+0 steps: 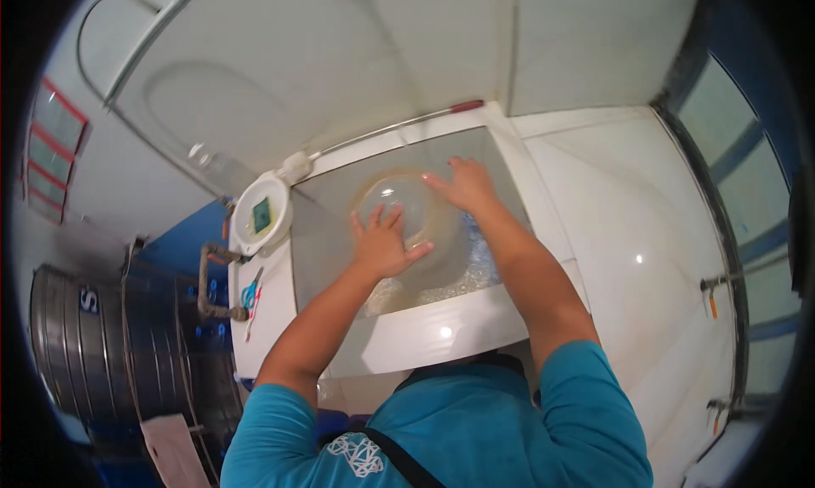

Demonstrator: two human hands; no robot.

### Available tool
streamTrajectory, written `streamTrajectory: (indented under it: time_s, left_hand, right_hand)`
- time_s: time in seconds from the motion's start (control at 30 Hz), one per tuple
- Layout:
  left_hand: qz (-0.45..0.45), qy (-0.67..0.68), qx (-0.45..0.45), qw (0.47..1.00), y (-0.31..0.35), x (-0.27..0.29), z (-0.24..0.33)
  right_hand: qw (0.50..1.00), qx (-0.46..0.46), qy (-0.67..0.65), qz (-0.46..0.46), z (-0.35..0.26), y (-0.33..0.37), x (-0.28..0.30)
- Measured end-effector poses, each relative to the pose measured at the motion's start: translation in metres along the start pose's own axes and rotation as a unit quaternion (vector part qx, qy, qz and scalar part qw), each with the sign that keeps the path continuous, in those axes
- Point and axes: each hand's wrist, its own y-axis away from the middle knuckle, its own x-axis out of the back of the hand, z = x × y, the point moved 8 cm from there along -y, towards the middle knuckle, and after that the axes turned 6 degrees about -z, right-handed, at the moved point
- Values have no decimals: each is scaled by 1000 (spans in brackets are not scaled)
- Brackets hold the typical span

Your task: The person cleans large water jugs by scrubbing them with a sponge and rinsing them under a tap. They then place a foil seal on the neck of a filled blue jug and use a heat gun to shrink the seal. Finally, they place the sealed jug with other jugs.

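Note:
A large, round, see-through vessel (413, 221) with a domed, shiny surface sits in the grey basin (318, 225) in front of me. My left hand (386, 244) lies on its near left part, fingers spread. At its far right edge is my right hand (465, 185), fingers and thumb apart; whether it presses on the edge I cannot tell. Neither hand is wrapped around anything. Something bluish and clear (480, 250) shows in the basin under my right forearm. Wet-looking, glittering patches lie along the basin's near side.
Left of the basin stands a white bowl (282, 201) with a green sponge (261, 215). Blue-handled scissors (250, 294) and a thin red-and-white tool (254, 315) lie on the ledge by a bent pipe (204, 286). A red-handled brush (390, 131) rests along the far rim. Taps (711, 283) project at right.

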Motion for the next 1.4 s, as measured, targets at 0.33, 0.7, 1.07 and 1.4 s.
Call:
streamTrajectory:
  time_s: [0.33, 0.7, 1.07, 1.4]
  left_hand:
    - [171, 164, 37, 971, 113, -6, -125]
    - [339, 213, 296, 867, 247, 5, -359]
    - [345, 182, 318, 864, 212, 28, -354]
    - [247, 329, 139, 901, 137, -60, -260]
  right_hand:
    - [984, -47, 81, -153, -24, -105, -85]
    - [987, -109, 6, -118, -24, -108, -89]
    - [992, -98, 47, -58, -4, -49, -59]
    - [973, -47, 6, -227, -38, 38, -84]
